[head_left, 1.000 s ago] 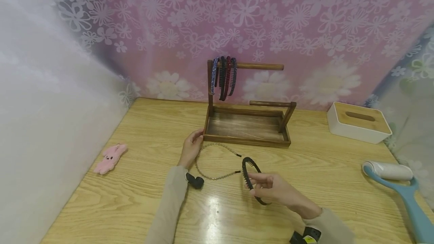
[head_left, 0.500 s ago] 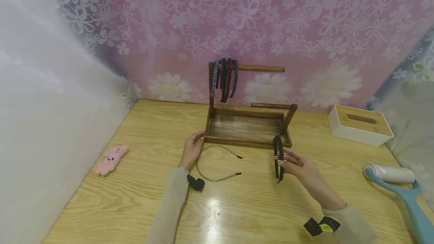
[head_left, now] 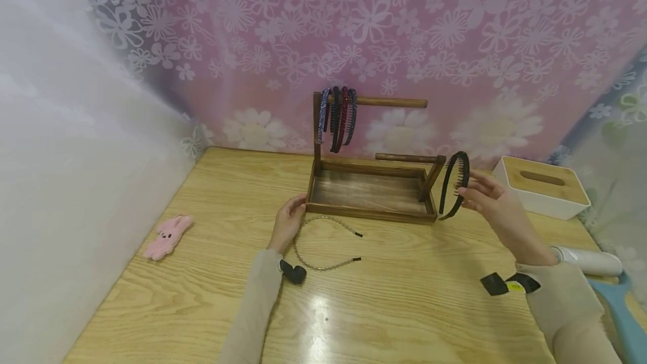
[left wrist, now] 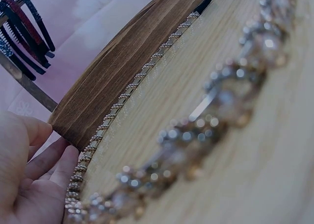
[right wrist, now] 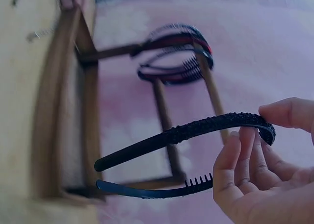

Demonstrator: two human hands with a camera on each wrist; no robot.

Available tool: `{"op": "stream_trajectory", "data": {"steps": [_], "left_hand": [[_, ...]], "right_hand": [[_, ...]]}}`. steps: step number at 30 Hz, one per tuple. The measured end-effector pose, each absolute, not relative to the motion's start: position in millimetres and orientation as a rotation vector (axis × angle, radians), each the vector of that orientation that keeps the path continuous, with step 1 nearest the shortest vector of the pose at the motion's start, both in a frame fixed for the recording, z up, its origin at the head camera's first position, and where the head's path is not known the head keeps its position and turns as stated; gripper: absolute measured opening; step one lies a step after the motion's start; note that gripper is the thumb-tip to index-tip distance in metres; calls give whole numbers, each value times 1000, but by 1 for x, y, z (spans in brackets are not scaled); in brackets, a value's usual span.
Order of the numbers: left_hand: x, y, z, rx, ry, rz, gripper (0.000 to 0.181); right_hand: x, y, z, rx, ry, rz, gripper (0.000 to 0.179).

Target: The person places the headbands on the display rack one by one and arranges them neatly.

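My right hand [head_left: 505, 221] pinches a black toothed headband [right wrist: 216, 123] between thumb and fingers, in the air just right of the wooden headband stand [head_left: 371, 214]. The band's two ends point toward the stand in the right wrist view. At the stand's front left corner, my left hand [head_left: 286, 224] holds the tray's edge with thumb and fingertips. A thin beaded headband [head_left: 323, 269] lies on the table in front of the tray, close to the left hand. Several glittery headbands [head_left: 335, 122] hang at the left end of the stand's upper bar [head_left: 394, 102].
The stand's lower bar [head_left: 406, 158] juts leftward from its right post. A white tissue box [head_left: 548, 198] with a wooden lid stands behind the right hand. A lint roller [head_left: 588, 260] lies partly behind the right sleeve. A pink plush bunny [head_left: 168, 236] is at the left.
My right hand has carried the black headband rightward and up, from beside the beaded headband to beyond the stand's right end. My left hand has stayed at the tray's corner.
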State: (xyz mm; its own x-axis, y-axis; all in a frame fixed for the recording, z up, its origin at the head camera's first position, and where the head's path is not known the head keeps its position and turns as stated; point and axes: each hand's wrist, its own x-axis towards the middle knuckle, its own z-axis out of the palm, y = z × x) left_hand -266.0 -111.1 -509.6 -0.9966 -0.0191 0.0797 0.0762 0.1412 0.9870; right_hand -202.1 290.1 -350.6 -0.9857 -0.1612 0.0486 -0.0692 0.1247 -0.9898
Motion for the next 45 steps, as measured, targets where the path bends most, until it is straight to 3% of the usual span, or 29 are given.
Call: {"op": "stream_trajectory", "data": {"steps": [5,13,18,45], "left_hand": [[-267,-111,-510,-63,-2310,-2015,34],[-265,-111,-510,-33,-2329,-2004,34],[-263,-111,-510,-31,-2332,-2014,34],[-267,-111,-510,-59,-2283,-2024,34]], "right_hand": [[-228,300,-328,-261,2327,-2097,68],[-265,290,-301,-140,2709,-1702,72],[-282,278,-292,-166,2669,-1723,73],[-336,157,-318,-282,2356,-1861,68]]}}
